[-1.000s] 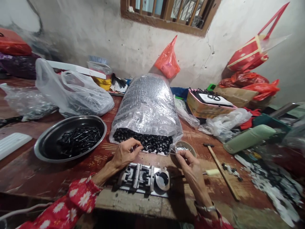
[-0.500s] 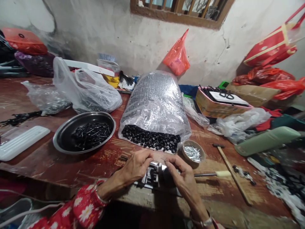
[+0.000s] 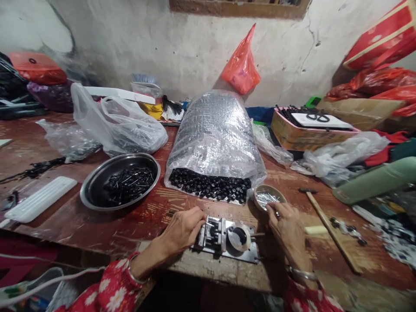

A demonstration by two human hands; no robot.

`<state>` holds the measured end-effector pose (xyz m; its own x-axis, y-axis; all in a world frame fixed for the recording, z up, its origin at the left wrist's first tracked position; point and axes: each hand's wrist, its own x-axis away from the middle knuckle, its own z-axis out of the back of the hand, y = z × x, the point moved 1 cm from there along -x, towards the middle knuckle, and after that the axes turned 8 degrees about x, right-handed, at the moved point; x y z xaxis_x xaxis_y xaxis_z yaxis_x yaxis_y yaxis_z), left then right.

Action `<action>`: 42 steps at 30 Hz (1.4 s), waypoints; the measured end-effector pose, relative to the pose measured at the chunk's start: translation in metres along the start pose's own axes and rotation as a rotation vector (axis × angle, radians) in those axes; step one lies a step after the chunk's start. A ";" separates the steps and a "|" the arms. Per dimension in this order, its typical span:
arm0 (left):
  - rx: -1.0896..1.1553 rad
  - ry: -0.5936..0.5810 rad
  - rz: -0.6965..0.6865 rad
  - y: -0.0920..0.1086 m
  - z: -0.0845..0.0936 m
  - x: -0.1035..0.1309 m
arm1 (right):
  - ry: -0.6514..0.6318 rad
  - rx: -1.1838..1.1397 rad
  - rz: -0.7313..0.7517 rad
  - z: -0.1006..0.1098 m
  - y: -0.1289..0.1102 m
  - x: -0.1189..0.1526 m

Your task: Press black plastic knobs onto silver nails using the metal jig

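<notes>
A small metal jig point(image 3: 227, 240) with black pieces in its slots and a round dark opening lies at the table's front edge. My left hand point(image 3: 186, 227) is at its left end, fingers curled and thumb against the jig's side; what they pinch is hidden. To the right, my right hand point(image 3: 287, 225) is at the near rim of a small round bowl point(image 3: 270, 197) of silvery screws or nails. Its fingertips are drawn together, and I cannot make out what is in them. Behind the jig, a translucent sack point(image 3: 217, 130) spills small round black parts point(image 3: 208, 184).
A steel bowl point(image 3: 85, 190) of black pieces with metal pins stands left, near a white plastic case point(image 3: 42, 199). On the right lie a hammer point(image 3: 334, 234), a pale-handled tool point(image 3: 316, 230) and a green bottle point(image 3: 373, 180). A plastic bag point(image 3: 120, 121) sits behind.
My right hand has left the jig and moved right to the bowl of screws or nails, uncovering the jig's round opening. My left hand stays at the jig's left end. The view has tipped downward.
</notes>
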<state>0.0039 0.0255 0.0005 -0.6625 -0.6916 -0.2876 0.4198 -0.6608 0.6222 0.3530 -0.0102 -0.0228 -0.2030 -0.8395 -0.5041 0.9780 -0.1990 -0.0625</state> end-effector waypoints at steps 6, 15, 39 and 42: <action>-0.115 0.014 0.000 -0.004 0.001 0.002 | 0.030 -0.033 -0.002 -0.001 0.001 0.002; 0.079 0.147 0.050 0.002 0.019 0.010 | 0.059 -0.028 0.015 0.000 -0.002 0.006; 0.138 0.278 0.136 -0.015 0.032 0.024 | 0.305 -0.143 0.056 0.032 -0.010 0.020; 0.142 0.238 0.184 -0.021 0.034 0.013 | 0.286 -0.172 0.081 0.037 -0.018 0.027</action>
<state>-0.0345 0.0399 0.0081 -0.4134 -0.8552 -0.3127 0.4166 -0.4830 0.7701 0.3285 -0.0482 -0.0035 -0.1268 -0.6687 -0.7326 0.9890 -0.0288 -0.1449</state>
